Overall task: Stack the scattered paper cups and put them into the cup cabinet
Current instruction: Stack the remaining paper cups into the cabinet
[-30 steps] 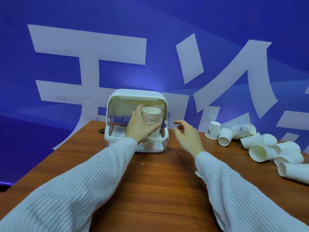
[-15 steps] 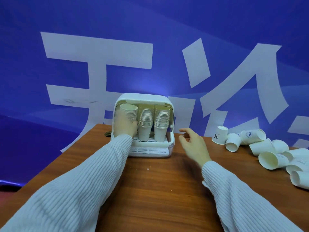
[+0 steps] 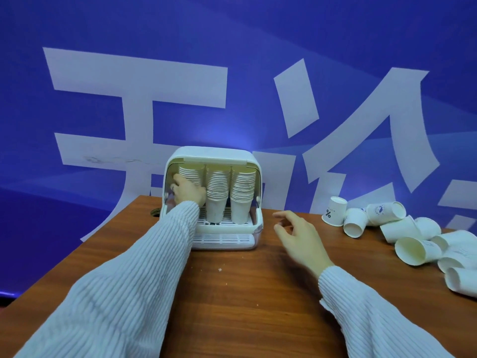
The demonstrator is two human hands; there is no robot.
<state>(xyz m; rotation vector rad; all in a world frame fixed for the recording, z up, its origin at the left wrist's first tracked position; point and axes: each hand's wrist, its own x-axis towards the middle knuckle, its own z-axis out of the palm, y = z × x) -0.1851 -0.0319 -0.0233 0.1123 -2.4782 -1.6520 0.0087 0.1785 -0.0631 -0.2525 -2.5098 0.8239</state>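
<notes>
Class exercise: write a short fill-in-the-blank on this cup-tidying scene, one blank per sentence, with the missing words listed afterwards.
1. Inside the cup cabinet stand ____ stacks of paper cups.
2. The left hand grips the ____ stack of the row.
3. The right hand hovers over the table and holds ____.
4. The loose cups lie to the ____ of the cabinet.

Missing words: three; leftmost; nothing; right

A brown wood-grain table (image 3: pixel 245 293) carries small crumbs (image 3: pixel 220 269); at 12 o'clock hangs a blue banner (image 3: pixel 258 34) with white characters.
</notes>
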